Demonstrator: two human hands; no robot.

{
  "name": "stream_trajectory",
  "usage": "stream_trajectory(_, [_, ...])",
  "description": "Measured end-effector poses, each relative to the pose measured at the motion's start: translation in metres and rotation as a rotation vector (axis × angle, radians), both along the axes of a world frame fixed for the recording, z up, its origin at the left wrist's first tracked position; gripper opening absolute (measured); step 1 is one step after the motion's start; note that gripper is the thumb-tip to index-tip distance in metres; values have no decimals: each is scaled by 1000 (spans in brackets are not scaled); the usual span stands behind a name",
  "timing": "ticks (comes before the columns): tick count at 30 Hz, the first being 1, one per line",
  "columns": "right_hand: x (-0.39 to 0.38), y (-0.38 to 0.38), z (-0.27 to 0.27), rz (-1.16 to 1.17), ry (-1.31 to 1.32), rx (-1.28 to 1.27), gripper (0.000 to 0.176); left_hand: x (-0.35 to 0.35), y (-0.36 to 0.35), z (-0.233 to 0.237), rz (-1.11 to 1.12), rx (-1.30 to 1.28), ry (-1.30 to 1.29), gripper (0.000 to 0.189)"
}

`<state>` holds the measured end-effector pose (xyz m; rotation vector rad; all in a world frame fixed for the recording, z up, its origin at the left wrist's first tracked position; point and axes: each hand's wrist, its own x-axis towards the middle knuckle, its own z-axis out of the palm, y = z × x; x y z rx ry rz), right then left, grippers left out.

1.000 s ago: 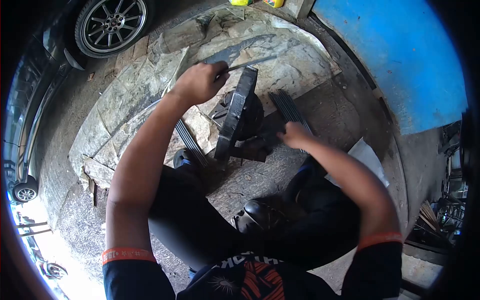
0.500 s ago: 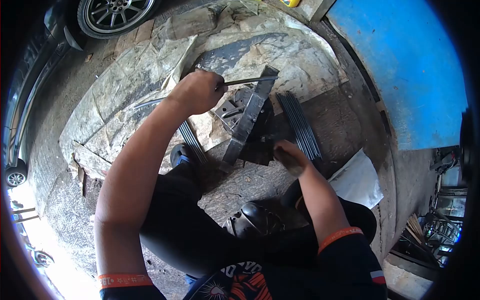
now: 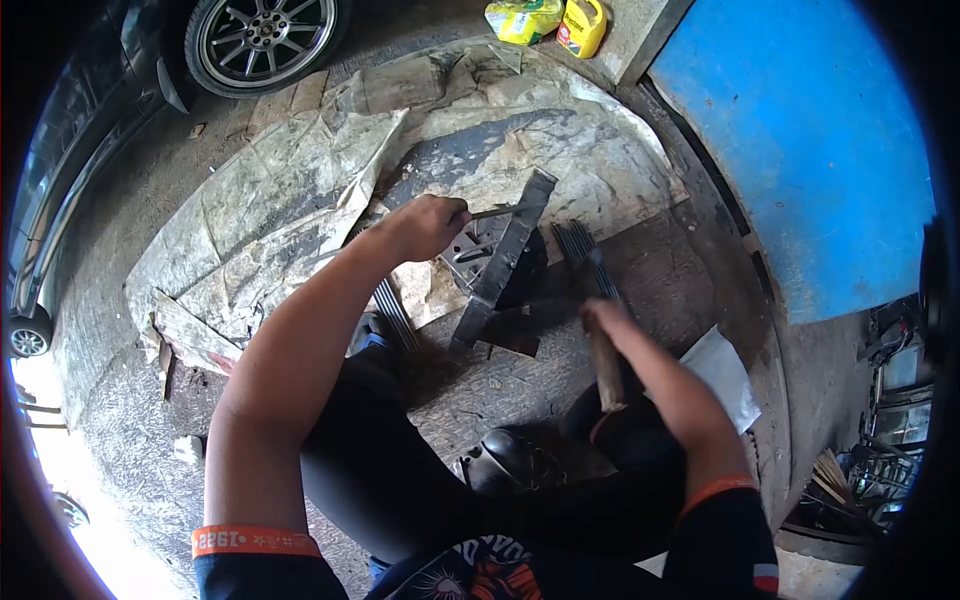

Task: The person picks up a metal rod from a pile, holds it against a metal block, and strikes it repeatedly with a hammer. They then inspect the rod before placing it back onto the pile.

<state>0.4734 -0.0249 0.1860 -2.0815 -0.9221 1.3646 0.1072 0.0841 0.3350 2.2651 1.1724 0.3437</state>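
My left hand (image 3: 428, 226) is closed round a thin metal rod (image 3: 494, 212), whose far end lies over the upper part of a dark metal beam (image 3: 508, 252). Lower right, my right hand (image 3: 606, 318) grips a tool by its wooden handle (image 3: 608, 376); its head is too blurred to make out. Metal brackets (image 3: 466, 250) sit against the beam's left side. One bundle of thin rods (image 3: 575, 240) lies right of the beam, partly behind my right hand, and another (image 3: 396, 316) lies to its left, below my left forearm.
A worn sheet (image 3: 270, 190) covers the ground beyond. A dark rounded object (image 3: 508, 456) lies between my legs. A car wheel (image 3: 264, 42) is at upper left, a yellow container (image 3: 582, 28) at the top, a blue panel (image 3: 800, 150) at right, and a pale sheet (image 3: 722, 378) by my right arm.
My left hand has lowered, and the rod with it. My right hand has moved slightly right and down, and the wooden handle now shows more clearly. The view has shifted a little.
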Motion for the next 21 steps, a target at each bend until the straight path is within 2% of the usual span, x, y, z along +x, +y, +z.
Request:
stream_trajectory(2, [-3, 16, 63, -89, 218, 93, 16, 2, -4, 3, -27, -15, 34, 30])
stream_trajectory(4, [-9, 32, 132, -77, 427, 56, 20, 7, -6, -1, -12, 89, 154, 25])
stream_trajectory(6, [-16, 42, 179, 19, 464, 45, 21, 10, -5, -5, 5, 94, 132, 25])
stream_trajectory(8, [-28, 46, 188, -39, 481, 117, 20, 11, -5, -7, 31, 99, 107, 24])
stream_trajectory(10, [-50, 43, 199, -94, 351, 220, 20, 9, -4, -8, 25, 65, 27, 25])
stream_trajectory(12, [-69, 41, 201, 38, 217, 392, 17, 9, -5, -5, 46, 20, 13, 27])
stream_trajectory(14, [-76, 53, 192, 154, 226, 563, 14, 7, -5, -6, 51, 22, 50, 27])
stream_trajectory(17, [-87, 64, 195, 251, 144, 477, 12, 3, -12, -8, 49, 23, -8, 28])
stream_trajectory(21, [-99, 59, 183, 263, 187, 440, 11, 4, -16, -8, 95, 13, 46, 30])
